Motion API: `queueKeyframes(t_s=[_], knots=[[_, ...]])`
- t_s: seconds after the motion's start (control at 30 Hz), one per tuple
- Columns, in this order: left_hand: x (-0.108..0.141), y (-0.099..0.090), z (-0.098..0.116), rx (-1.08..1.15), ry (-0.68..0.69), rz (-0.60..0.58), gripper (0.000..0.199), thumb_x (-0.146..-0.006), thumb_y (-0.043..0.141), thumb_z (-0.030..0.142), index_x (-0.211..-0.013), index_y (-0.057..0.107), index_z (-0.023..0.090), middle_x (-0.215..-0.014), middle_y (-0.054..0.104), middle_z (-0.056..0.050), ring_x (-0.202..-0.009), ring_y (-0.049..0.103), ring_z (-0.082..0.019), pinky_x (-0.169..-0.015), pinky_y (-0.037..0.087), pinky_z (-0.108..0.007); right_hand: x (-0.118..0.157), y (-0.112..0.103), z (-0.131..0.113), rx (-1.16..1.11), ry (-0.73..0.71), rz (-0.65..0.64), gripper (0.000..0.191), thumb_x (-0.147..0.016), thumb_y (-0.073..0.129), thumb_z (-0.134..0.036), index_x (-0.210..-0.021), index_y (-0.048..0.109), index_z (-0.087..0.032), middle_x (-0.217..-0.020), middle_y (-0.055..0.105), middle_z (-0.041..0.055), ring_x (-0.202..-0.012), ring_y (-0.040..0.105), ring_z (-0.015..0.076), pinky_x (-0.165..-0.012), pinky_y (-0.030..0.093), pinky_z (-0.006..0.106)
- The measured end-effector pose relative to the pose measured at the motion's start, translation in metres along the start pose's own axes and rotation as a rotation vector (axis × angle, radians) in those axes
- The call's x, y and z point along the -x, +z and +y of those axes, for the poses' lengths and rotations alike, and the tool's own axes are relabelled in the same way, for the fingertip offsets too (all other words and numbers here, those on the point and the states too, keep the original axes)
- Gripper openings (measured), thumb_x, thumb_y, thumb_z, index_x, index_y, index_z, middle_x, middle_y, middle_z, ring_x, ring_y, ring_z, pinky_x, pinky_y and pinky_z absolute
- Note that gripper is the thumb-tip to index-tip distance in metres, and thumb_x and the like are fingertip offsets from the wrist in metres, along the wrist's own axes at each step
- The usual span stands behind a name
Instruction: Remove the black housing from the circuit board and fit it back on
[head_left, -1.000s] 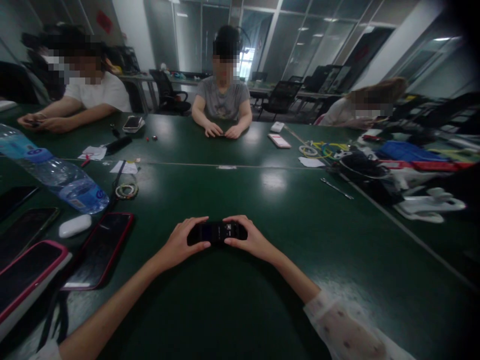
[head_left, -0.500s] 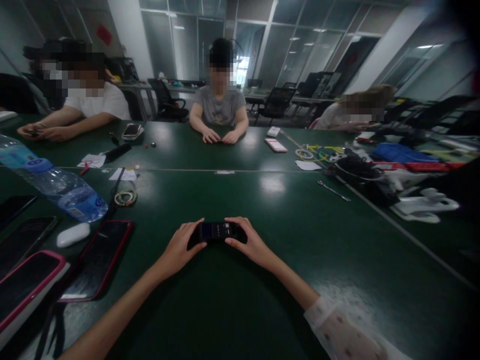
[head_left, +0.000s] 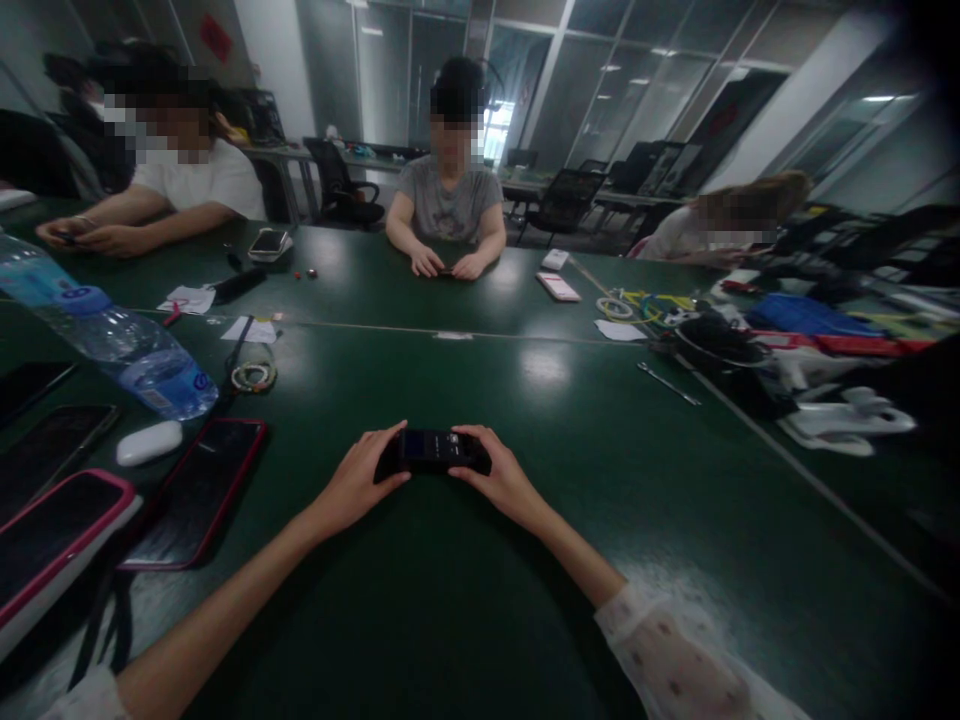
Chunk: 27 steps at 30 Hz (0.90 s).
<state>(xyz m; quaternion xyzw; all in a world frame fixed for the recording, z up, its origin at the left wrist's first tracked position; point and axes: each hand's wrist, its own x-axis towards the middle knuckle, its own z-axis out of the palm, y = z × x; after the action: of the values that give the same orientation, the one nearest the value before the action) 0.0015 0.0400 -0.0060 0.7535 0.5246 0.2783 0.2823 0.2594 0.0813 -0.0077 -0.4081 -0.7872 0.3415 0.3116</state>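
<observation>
A small black handheld device with a lit screen [head_left: 430,451] lies sideways between my hands, just over the green table [head_left: 435,580]. My left hand [head_left: 366,468] grips its left end, fingers along the far edge and thumb along the near edge. On the other end, my right hand [head_left: 496,472] pinches it the same way. White and grey marks show on the screen, too small to read. My palms and fingers cover both ends of the device, so its exact kind is unclear.
To the left lie a red-edged phone [head_left: 196,495], a white earbud case [head_left: 149,443], other phones and a tilted water bottle [head_left: 150,370]. A wrench [head_left: 667,384] and a heap of cables [head_left: 637,305] are at right. Several people sit across the table.
The camera view has tilted slightly, so the table and the things on it appear a little shifted. Both hands keep the same grip on the black device.
</observation>
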Motion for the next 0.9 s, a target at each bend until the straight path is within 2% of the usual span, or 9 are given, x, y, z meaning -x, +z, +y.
queueKeyframes(t_s=[0.27, 0.4, 0.47, 0.57, 0.73, 0.83, 0.9], knots=[[0.000, 0.003, -0.005, 0.015, -0.002, 0.022, 0.061, -0.089, 0.058, 0.037, -0.143, 0.030, 0.028, -0.135, 0.048, -0.009, -0.121, 0.048, -0.027, -0.101, 0.041, -0.049, 0.001, -0.001, -0.002, -0.083, 0.013, 0.043, 0.049, -0.081, 0.067, -0.033, -0.125, 0.046, -0.026, -0.124, 0.054, 0.0071, -0.116, 0.053, 0.0228, -0.101, 0.043, 0.042], [0.000, 0.001, -0.002, 0.025, 0.009, 0.035, 0.054, -0.090, 0.057, 0.032, -0.139, 0.035, 0.027, -0.131, 0.050, -0.008, -0.119, 0.050, -0.026, -0.100, 0.042, -0.048, 0.002, 0.000, -0.004, -0.100, 0.034, 0.123, 0.048, -0.082, 0.065, -0.036, -0.125, 0.045, -0.026, -0.123, 0.055, 0.0072, -0.115, 0.054, 0.0231, -0.099, 0.044, 0.041], [0.000, 0.001, -0.001, 0.020, 0.029, 0.037, 0.052, -0.090, 0.056, 0.031, -0.138, 0.037, 0.027, -0.131, 0.051, -0.007, -0.120, 0.050, -0.026, -0.101, 0.042, -0.048, 0.003, 0.001, -0.003, -0.104, 0.045, 0.205, 0.048, -0.082, 0.065, -0.036, -0.124, 0.045, -0.025, -0.121, 0.055, 0.0074, -0.113, 0.055, 0.0229, -0.098, 0.045, 0.040], [0.000, 0.000, -0.001, 0.020, 0.031, 0.034, 0.052, -0.090, 0.057, 0.029, -0.138, 0.037, 0.028, -0.132, 0.051, -0.007, -0.120, 0.050, -0.025, -0.100, 0.042, -0.047, 0.004, 0.000, 0.000, -0.119, 0.050, 0.406, 0.047, -0.082, 0.064, -0.036, -0.122, 0.044, -0.024, -0.119, 0.053, 0.0087, -0.110, 0.054, 0.0222, -0.096, 0.045, 0.039], [0.001, -0.002, -0.001, 0.042, 0.019, 0.020, 0.052, -0.090, 0.057, 0.029, -0.139, 0.037, 0.029, -0.133, 0.050, -0.006, -0.120, 0.049, -0.025, -0.100, 0.042, -0.048, 0.015, -0.025, 0.016, -0.018, 0.110, 0.811, 0.052, -0.077, 0.069, -0.038, -0.118, 0.042, -0.020, -0.111, 0.051, 0.0092, -0.099, 0.056, 0.0206, -0.089, 0.046, 0.038], [0.002, -0.002, -0.001, 0.049, 0.015, 0.022, 0.052, -0.090, 0.058, 0.030, -0.138, 0.037, 0.029, -0.132, 0.050, -0.006, -0.120, 0.050, -0.025, -0.100, 0.042, -0.048, 0.027, -0.047, 0.035, 0.101, 0.190, 0.916, 0.056, -0.073, 0.072, -0.040, -0.114, 0.042, -0.016, -0.106, 0.052, 0.0093, -0.094, 0.057, 0.0216, -0.085, 0.046, 0.038], [0.002, -0.001, -0.002, 0.051, 0.013, 0.018, 0.052, -0.091, 0.057, 0.029, -0.139, 0.037, 0.030, -0.133, 0.050, -0.006, -0.119, 0.050, -0.025, -0.099, 0.043, -0.048, 0.035, -0.058, 0.047, 0.171, 0.263, 0.904, 0.059, -0.071, 0.072, -0.042, -0.114, 0.042, -0.015, -0.103, 0.053, 0.0094, -0.089, 0.058, 0.0219, -0.082, 0.047, 0.038]])
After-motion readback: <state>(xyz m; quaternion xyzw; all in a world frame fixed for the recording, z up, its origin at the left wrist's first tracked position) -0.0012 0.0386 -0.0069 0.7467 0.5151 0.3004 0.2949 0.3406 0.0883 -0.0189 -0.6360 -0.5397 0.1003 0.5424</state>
